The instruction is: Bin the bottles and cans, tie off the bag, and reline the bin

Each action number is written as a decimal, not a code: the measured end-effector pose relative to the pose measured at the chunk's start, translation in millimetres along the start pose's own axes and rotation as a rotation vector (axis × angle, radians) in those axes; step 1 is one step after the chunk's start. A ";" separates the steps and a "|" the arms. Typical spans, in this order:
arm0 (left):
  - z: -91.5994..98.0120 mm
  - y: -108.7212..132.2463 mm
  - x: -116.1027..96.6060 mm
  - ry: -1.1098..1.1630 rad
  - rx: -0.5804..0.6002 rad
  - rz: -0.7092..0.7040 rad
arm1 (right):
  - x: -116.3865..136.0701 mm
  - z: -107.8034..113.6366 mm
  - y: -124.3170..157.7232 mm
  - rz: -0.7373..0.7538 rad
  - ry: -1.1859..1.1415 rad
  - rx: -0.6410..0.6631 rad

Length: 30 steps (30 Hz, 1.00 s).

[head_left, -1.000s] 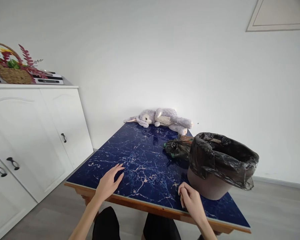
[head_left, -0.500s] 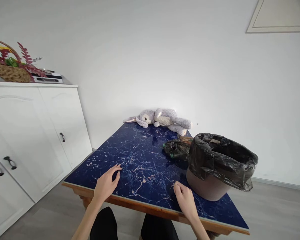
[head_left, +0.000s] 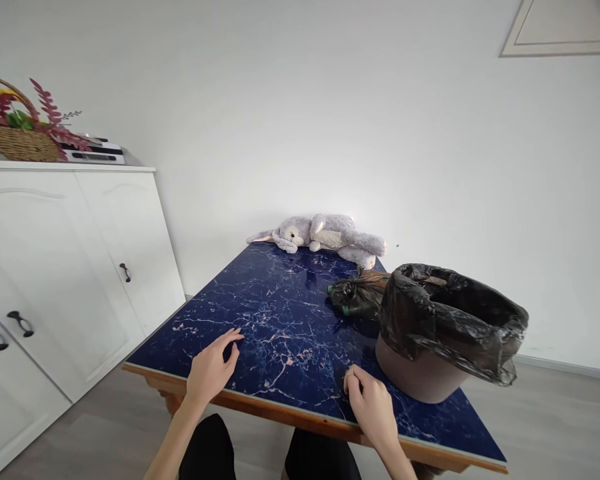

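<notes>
My left hand rests on the near left part of the blue marble-patterned table, fingers stretched forward and holding nothing. Nearer the right side, my right hand lies on the tabletop with its fingers curled in, and nothing shows in it. Just beyond that hand stands a brownish bin lined with a black plastic bag. Behind the bin, partly hidden by it, lies a filled dark bag with green bits showing. A grey plush rabbit lies on its side along the far edge.
On the left stands a white cabinet with black handles. A wicker basket of flowers and a white device sit on top of it. A white wall rises behind the table. My knees are below the near edge.
The view has shifted slightly, so the bin appears a little farther right. Both hands keep nearly the same places, with the right fingers turned slightly.
</notes>
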<state>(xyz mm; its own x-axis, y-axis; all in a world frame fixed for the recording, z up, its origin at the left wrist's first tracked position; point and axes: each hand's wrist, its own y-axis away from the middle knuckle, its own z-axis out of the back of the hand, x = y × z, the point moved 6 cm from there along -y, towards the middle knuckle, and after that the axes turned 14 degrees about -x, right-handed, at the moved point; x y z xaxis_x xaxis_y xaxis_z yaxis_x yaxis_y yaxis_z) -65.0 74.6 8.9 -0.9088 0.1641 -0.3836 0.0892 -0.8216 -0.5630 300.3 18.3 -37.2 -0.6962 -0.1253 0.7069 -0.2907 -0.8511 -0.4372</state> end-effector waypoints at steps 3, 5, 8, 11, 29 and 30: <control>0.1 0.5 0.3 0.007 0.002 0.012 | 1.4 0.4 1.2 0.014 0.015 -0.002; -0.6 0.9 1.2 0.008 0.011 0.024 | 1.2 0.0 2.1 0.019 0.025 -0.005; -1.7 1.4 2.4 0.017 0.020 0.029 | 0.6 -0.9 3.2 0.034 0.048 -0.013; -2.2 1.6 2.9 0.028 0.017 0.021 | 0.5 -1.9 3.9 0.058 0.072 -0.019; 2.6 -1.5 -2.0 -0.004 -0.039 0.002 | 5.7 1.2 4.7 0.117 0.097 -0.081; 2.9 -1.6 -2.3 -0.003 -0.040 0.002 | 5.6 1.0 4.7 0.115 0.097 -0.078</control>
<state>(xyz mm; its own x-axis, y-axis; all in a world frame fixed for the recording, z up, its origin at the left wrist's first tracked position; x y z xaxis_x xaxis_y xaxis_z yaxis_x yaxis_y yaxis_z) -64.3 73.9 12.8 -0.9097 0.1609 -0.3828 0.1074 -0.7993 -0.5912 295.7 13.1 -34.7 -0.7864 -0.1667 0.5947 -0.2531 -0.7914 -0.5565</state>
